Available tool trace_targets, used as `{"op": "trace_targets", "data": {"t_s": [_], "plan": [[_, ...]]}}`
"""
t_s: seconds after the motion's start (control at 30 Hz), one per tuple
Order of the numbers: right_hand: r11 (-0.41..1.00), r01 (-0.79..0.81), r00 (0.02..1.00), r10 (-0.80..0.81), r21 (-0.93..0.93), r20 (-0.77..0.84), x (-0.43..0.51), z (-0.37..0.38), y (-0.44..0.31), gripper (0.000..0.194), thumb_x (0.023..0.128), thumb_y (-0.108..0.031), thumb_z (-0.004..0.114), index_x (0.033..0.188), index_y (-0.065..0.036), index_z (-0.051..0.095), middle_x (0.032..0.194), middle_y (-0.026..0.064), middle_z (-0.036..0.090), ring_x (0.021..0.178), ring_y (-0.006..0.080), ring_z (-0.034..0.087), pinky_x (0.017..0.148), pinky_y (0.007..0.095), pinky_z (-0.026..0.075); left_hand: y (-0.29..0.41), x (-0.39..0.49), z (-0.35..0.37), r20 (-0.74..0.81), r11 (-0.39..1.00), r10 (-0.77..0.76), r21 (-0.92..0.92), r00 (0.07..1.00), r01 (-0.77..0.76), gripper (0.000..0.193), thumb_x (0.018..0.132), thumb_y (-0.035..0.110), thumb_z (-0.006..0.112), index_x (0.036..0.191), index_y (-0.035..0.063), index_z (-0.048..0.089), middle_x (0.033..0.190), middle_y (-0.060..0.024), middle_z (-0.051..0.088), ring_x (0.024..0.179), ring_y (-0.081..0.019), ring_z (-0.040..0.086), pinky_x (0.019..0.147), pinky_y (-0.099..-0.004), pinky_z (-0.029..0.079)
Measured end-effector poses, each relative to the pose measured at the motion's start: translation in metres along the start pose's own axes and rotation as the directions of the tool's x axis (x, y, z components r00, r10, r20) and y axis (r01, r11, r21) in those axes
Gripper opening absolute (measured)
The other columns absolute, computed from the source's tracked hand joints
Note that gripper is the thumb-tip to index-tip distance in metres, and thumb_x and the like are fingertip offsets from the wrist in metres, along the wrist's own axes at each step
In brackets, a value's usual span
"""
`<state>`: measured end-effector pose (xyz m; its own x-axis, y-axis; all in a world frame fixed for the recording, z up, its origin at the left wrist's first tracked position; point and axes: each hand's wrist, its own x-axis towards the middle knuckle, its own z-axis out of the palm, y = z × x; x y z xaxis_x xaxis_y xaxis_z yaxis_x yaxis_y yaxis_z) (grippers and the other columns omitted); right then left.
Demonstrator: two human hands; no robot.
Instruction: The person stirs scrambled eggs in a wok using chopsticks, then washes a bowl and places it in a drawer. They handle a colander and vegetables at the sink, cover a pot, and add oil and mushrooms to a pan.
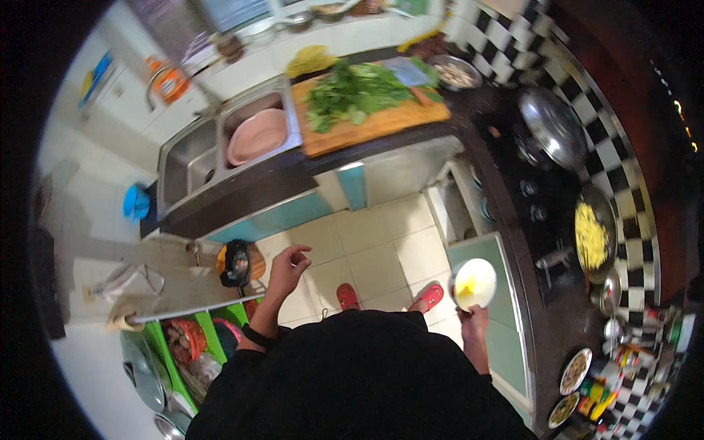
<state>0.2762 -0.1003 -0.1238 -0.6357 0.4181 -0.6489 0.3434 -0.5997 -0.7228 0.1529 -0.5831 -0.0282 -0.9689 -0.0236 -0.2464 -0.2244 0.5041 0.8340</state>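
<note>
My right hand [474, 322] grips the rim of a white bowl [482, 278] with a yellow residue inside, tilted beside the green cabinet door. Over the tiled floor, my left hand [291, 269] is raised with its fingers loosely curled and apart, holding nothing. Scrambled egg [591, 236] lies in a dark wok [609, 220] at the right of the stove, with what looks like chopsticks at its lower edge. Leafy greens [357, 91] are heaped on a wooden cutting board [379, 125], along with a cleaver [407, 72].
A double steel sink [190, 165] holds a pink basin [258, 137]. A metal lid [553, 126] sits at the stove's back, and a bowl of pale pieces [455, 71] in the corner. Two filled plates [576, 371] stand at the lower right. A green rack [176, 368] is at lower left.
</note>
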Motion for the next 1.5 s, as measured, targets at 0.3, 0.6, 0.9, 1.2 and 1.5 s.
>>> {"op": "trace_targets", "data": {"t_s": [0.3,0.6,0.9,1.2,1.5], "plan": [[0.917,0.094,0.733,0.200,-0.388,0.650,-0.025,0.355,0.013,0.063,0.074,-0.009,0.051,0.136,-0.007,0.037,0.117,0.0145,0.058,0.090,0.0276,0.066,0.070,0.0399,0.059,-0.070,-0.005,-0.150,-0.374,0.952,-0.171,-0.301,0.912,0.056,0.018,0.084,0.001,0.066,0.102,0.0042,0.068,0.076,-0.0026,0.065,0.065,-0.0080,0.059,0.058,-0.0229,0.047],[0.710,0.232,0.386,0.560,-0.665,0.733,-0.051,0.667,0.091,0.051,0.083,-0.009,0.052,0.132,-0.007,0.039,0.108,0.0134,0.061,0.078,0.0256,0.067,0.064,0.0350,0.058,-0.050,0.079,-0.248,-0.126,0.669,-0.306,-0.734,0.944,0.119,0.076,0.096,0.045,0.054,0.153,0.0140,0.014,0.141,-0.0178,0.043,0.104,-0.0296,0.064,0.075,-0.0380,0.057],[0.596,0.355,0.196,0.706,-0.720,0.680,-0.089,0.853,0.175,0.056,0.084,-0.011,0.054,0.137,-0.005,0.034,0.103,0.0149,0.061,0.076,0.0244,0.067,0.065,0.0339,0.059,-0.109,0.152,-0.368,-0.250,0.503,-0.399,-0.864,0.882,-0.018,0.064,0.089,0.023,0.059,0.143,0.0148,0.026,0.122,-0.0172,0.058,0.097,-0.0332,0.068,0.075,-0.0436,0.059],[-0.112,0.993,0.032,-0.121,-0.046,0.992,-0.030,1.046,0.253,0.074,0.087,-0.033,0.066,0.145,-0.002,0.032,0.145,0.0221,0.041,0.134,0.0379,0.039,0.110,0.0456,0.031,-0.199,0.265,-0.492,-0.208,0.292,-0.425,-0.953,0.881,-0.085,0.059,0.084,0.011,0.054,0.137,0.0119,0.028,0.118,-0.0189,0.056,0.091,-0.0364,0.068,0.073,-0.0423,0.060],[-0.105,0.987,0.115,-0.092,-0.124,0.989,-0.037,1.046,0.274,0.057,0.083,-0.021,0.069,0.135,-0.006,0.049,0.128,0.0181,0.055,0.120,0.0375,0.051,0.103,0.0426,0.040,-0.248,0.345,-0.543,-0.198,0.296,-0.353,-0.951,0.914,-0.092,0.065,0.085,0.007,0.056,0.141,0.0173,0.024,0.121,-0.0181,0.055,0.090,-0.0325,0.069,0.075,-0.0412,0.061]]}}
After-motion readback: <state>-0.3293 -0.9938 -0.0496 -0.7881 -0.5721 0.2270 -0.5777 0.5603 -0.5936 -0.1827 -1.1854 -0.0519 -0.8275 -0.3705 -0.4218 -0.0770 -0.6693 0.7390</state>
